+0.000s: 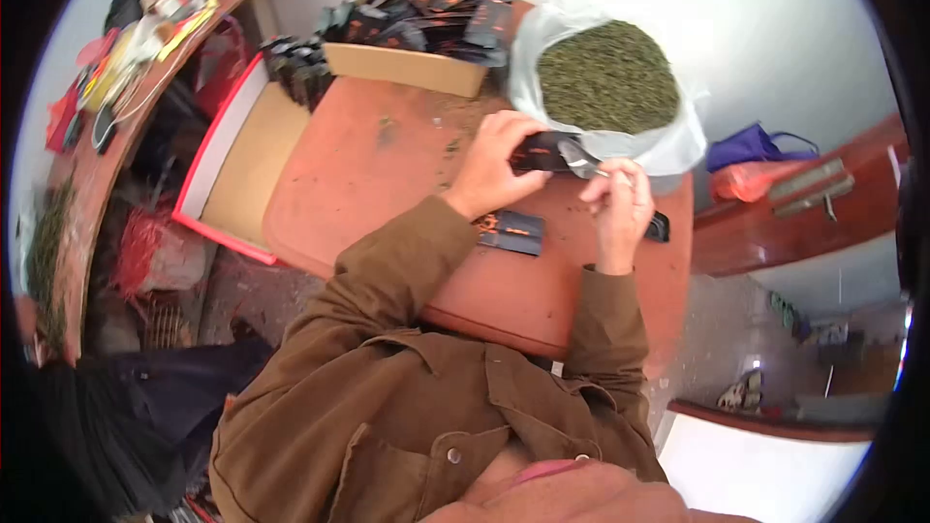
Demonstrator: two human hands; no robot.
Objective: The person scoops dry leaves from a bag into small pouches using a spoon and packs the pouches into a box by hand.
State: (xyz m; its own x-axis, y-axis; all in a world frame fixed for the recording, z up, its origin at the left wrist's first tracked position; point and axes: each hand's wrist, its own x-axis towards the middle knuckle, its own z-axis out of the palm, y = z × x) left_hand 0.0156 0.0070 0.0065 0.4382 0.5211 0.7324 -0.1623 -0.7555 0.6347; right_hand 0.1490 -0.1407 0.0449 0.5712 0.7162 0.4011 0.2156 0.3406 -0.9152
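Observation:
My left hand (496, 163) is closed round a small black packet (542, 151) with orange print, held above the red table. In my right hand (623, 201) is the handle of a shiny spoon (579, 159), pinched between thumb and fingers. The spoon's bowl is at the packet's right end; whether it is inside the opening I cannot tell. Just behind them stands a white plastic bag (526, 63), open and full of dried green leaves (610, 77). Flat black packets (511, 232) with orange print lie on the table below my left hand.
A cardboard box (402, 68) heaped with black packets (436, 5) stands at the back. Left of the table (358, 174) is a red-edged box lid (228, 169). A small black object (658, 227) lies near the right edge. A cluttered shelf (145, 87) runs along the left.

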